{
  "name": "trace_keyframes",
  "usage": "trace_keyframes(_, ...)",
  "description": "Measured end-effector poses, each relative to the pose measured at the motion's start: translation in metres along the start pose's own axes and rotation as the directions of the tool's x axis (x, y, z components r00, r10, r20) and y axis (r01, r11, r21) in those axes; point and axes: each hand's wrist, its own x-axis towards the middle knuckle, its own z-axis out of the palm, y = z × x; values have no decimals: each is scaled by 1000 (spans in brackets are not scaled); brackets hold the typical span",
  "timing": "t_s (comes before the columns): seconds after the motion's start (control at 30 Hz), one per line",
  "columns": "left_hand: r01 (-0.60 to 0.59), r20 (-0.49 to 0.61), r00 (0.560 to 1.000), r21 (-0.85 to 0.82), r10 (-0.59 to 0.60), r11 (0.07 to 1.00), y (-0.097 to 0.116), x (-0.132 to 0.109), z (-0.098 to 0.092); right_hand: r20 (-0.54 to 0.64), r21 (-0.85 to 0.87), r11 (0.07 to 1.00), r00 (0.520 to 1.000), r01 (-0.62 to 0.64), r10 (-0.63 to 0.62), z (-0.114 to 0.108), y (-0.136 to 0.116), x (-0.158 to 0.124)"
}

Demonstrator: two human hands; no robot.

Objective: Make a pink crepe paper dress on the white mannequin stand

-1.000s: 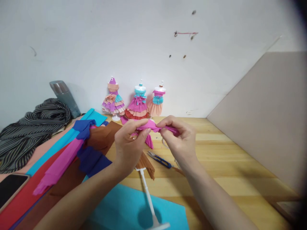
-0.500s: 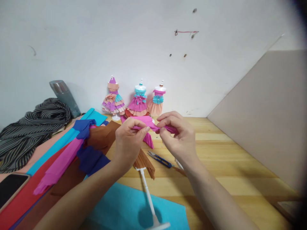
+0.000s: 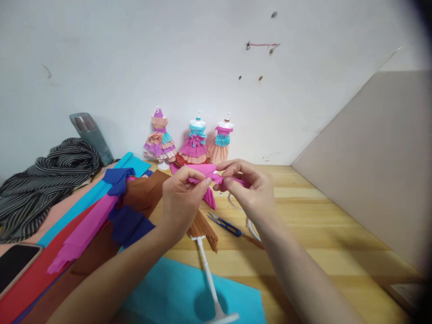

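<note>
Aloft, pinched pink paper (image 3: 216, 178), roomy table (image 3: 324, 234) rightward

The left hand (image 3: 184, 191) and the right hand (image 3: 249, 189) cover parts of the pink paper (image 3: 216, 178) with their fingers. The phone (image 3: 16, 265) and the striped cloth (image 3: 50, 180) are cut by the left edge, the white stand (image 3: 209, 274) by the lower one. A white ring (image 3: 250, 226) is partly hidden behind the right wrist (image 3: 270, 227)

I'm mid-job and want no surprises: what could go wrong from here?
The pink strip, pinched between the left hand and right hand, might tear if pulled hard.
Blue-handled snips lie below the hands in view, blades bare; a lowered hand could get nicked.
The brown pleated piece, at one end of the white stand, might get crushed by a dropping wrist.
</note>
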Motion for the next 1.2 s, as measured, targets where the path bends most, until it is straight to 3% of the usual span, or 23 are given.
trace_keyframes(0.13, 0, 8, 1000, -29, 0, 1000, 1, -2, 1, -19, 21, 999, 999, 27, -27, 1, 2, 0)
trace_keyframes(0.3, 23, 28, 999, -98, -20, 995, 3, 1, 0, -9, -197, 963, 982, 182, -187, 0, 7, -1)
trace_keyframes(0.47, 95, 164, 985, -252, -54, 963, 4, 3, -2, 63, -288, 906, 950, 311, -306, -3, 11, 0)
trace_keyframes(0.7, 140, 305, 951, -247, -60, 959, 1, 3, -6, 101, -330, 872, 932, 362, -349, -5, 8, 1)
trace_keyframes(0.87, 142, 277, 956, -133, -101, 981, 3, 5, -7, 150, -341, 857, 922, 386, -356, -5, 6, 1)
trace_keyframes(1.2, -45, 183, 981, -105, 64, 993, 5, 8, -6, 180, -301, 880, 928, 368, -327, -5, 4, 0)
